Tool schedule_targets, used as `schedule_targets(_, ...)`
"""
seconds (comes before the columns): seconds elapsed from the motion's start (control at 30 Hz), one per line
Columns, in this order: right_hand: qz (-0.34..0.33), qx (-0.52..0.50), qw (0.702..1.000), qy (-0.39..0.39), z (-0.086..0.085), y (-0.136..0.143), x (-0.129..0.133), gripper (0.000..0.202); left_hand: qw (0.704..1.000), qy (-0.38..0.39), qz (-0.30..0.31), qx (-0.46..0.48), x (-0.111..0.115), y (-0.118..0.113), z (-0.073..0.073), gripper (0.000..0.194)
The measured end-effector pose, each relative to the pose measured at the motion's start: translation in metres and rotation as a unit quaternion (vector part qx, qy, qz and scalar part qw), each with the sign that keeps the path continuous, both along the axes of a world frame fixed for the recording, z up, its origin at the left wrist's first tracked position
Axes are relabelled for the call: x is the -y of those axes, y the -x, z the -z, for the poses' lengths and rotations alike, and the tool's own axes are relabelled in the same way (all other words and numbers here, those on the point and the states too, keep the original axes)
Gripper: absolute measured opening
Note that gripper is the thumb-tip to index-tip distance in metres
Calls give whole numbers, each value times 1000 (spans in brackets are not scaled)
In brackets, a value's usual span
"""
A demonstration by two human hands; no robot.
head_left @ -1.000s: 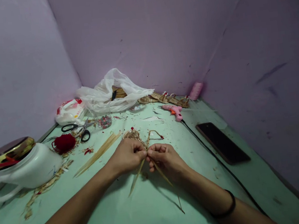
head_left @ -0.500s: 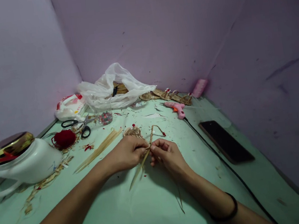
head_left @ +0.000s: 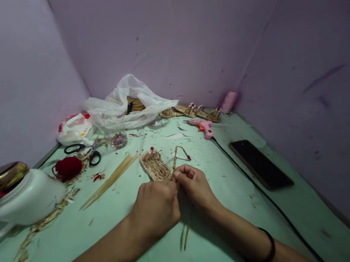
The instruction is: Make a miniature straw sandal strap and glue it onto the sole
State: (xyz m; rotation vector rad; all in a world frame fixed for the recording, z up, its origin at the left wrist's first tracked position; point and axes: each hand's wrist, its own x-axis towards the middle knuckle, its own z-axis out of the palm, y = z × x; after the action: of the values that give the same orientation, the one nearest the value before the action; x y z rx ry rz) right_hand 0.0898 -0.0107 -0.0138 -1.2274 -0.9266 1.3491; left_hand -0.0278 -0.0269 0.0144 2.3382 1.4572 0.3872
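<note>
My left hand point(head_left: 159, 207) is closed in a fist around the straw strands, its knuckles turned up. Touching it on the right, my right hand point(head_left: 194, 184) pinches the base of a thin braided straw cord point(head_left: 175, 159), which bends over at the top and ends in a red tip. Loose strand ends point(head_left: 186, 237) hang below the hands. Just beyond my left hand lies a coiled straw sole shape point(head_left: 156, 166), with a red bead at its far end. A bundle of flat straw strips point(head_left: 110, 181) rests to the left.
At left are a white pot point(head_left: 37, 198), red yarn point(head_left: 68, 167) and black-handled scissors point(head_left: 92, 153). A plastic bag point(head_left: 125, 103) and woven pieces point(head_left: 188, 110) lie at the back. On the right are a pink glue gun point(head_left: 203, 127), its black cable and a phone point(head_left: 261, 164).
My left hand has drawn back toward me and turned into a fist, uncovering the coiled straw piece. My right hand stays at the cord's base. The view has shifted slightly.
</note>
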Motion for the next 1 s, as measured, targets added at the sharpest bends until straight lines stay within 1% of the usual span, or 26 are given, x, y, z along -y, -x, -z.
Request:
schedule_targets(0.03, 0, -6, 1000, 1, 0, -1, -1, 12, 998, 15, -25, 49, -4, 2, -3, 22)
schedule_targets(0.07, -3, -11, 1000, 2, 0, -1, -1, 12, 991, 31, -67, 108, -9, 4, -6, 21)
schedule_targets(0.1, -11, -13, 1000, 4, 1, -2, -2, 13, 977, 52, -117, 170, -15, 6, -9, 17)
schedule_targets(0.13, -23, -14, 1000, 6, 1, -2, -2, 13, 956, 90, -162, 226, -20, 8, -11, 16)
schedule_targets(0.17, -37, -13, 999, 8, 1, -2, -1, 13, 933, 145, -190, 270, -25, 9, -13, 17)
schedule_targets(0.2, -50, -11, 999, 8, 1, -2, -1, 13, 908, 214, -196, 302, -28, 10, -13, 18)
schedule_targets(0.27, -70, 1, 998, -2, 1, -2, 0, 12, 860, 347, -163, 338, -33, 10, -11, 14)
schedule_targets(0.3, -73, 10, 997, -8, 0, -1, 1, 11, 841, 387, -147, 347, -35, 10, -9, 13)
schedule_targets(0.33, -73, 21, 997, -13, 0, -1, 1, 11, 830, 407, -143, 352, -36, 10, -7, 14)
schedule_targets(0.37, -72, 33, 997, -17, -1, -1, 1, 11, 826, 413, -149, 353, -37, 10, -5, 15)
schedule_targets(0.4, -71, 46, 996, -19, -1, -1, 1, 10, 828, 411, -157, 347, -38, 11, -4, 15)
schedule_targets(0.47, -75, 66, 995, -24, 0, -1, 1, 10, 842, 401, -164, 321, -40, 13, -3, 13)
schedule_targets(0.57, -97, 83, 991, -32, 3, -2, 0, 10, 877, 371, -122, 281, -43, 16, -4, 12)
schedule_targets(0.67, -118, 111, 986, -47, 5, -5, -2, 9, 902, 327, -79, 270, -44, 16, -4, 14)
schedule_targets(0.73, -125, 150, 979, -53, 3, -10, -5, 8, 917, 288, -65, 269, -43, 15, -1, 15)
schedule_targets(0.8, -123, 198, 972, -39, -2, -16, -9, 10, 931, 244, -53, 265, -42, 14, 3, 16)
schedule_targets(0.87, -127, 231, 965, -12, -8, -21, -11, 14, 933, 225, -65, 273, -43, 14, 8, 16)
schedule_targets(0.93, -136, 241, 961, 1, -13, -23, -9, 17, 918, 231, -113, 301, -44, 13, 12, 13)
schedule_targets(0.97, -139, 249, 958, -14, -14, -22, -6, 17, 907, 239, -141, 317, -44, 11, 14, 12)
schedule_targets(1.0, -142, 269, 951, -47, -13, -20, -3, 17, 895, 247, -167, 331, -43, 9, 15, 12)
